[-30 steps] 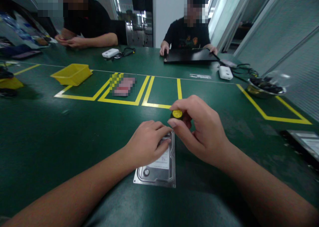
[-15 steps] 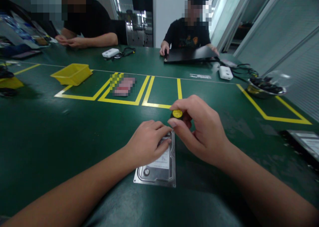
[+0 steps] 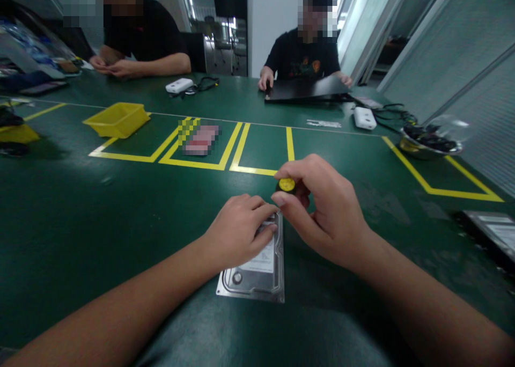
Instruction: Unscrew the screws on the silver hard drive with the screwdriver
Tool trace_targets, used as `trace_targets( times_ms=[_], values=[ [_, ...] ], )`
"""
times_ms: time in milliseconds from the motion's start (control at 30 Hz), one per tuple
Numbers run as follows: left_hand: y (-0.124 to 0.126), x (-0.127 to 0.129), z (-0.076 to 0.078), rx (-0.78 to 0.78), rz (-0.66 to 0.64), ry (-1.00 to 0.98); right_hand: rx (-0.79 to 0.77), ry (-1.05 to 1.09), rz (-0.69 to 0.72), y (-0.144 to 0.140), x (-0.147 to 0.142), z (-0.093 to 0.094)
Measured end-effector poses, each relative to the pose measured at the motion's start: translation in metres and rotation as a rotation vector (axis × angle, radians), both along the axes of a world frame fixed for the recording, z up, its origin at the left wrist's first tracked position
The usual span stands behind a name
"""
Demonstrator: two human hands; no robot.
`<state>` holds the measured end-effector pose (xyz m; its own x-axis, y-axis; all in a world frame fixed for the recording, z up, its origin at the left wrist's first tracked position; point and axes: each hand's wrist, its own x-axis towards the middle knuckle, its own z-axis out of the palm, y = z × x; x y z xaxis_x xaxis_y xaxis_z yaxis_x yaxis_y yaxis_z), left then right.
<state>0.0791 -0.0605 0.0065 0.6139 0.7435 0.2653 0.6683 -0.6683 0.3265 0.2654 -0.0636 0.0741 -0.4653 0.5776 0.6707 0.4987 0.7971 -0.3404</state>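
A silver hard drive point(image 3: 254, 276) lies flat on the green table point(image 3: 100, 217) in front of me. My left hand point(image 3: 239, 230) presses down on its far half, fingers curled over the label. My right hand point(image 3: 322, 208) is closed around a screwdriver with a black handle and yellow cap point(image 3: 287, 184), held upright at the drive's far right corner. The tool's tip is hidden behind my fingers.
A yellow bin point(image 3: 116, 119) sits at the far left inside yellow floor-tape boxes point(image 3: 241, 152). A metal bowl point(image 3: 428, 141) with dark parts stands at right, another drive point(image 3: 491, 233) near the right edge. Two people sit across the table, one handling a black laptop point(image 3: 306, 89).
My hands have hardly moved. The person opposite has lifted the laptop's edge slightly.
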Motion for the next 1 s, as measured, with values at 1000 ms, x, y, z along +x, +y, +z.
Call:
trace_targets(
  times_ms=[1000],
  values=[
    [-0.0015,0.0003,0.0036,-0.010,0.001,-0.004,-0.033,-0.021,-0.013,-0.0020,0.0001,0.0017]
  ],
)
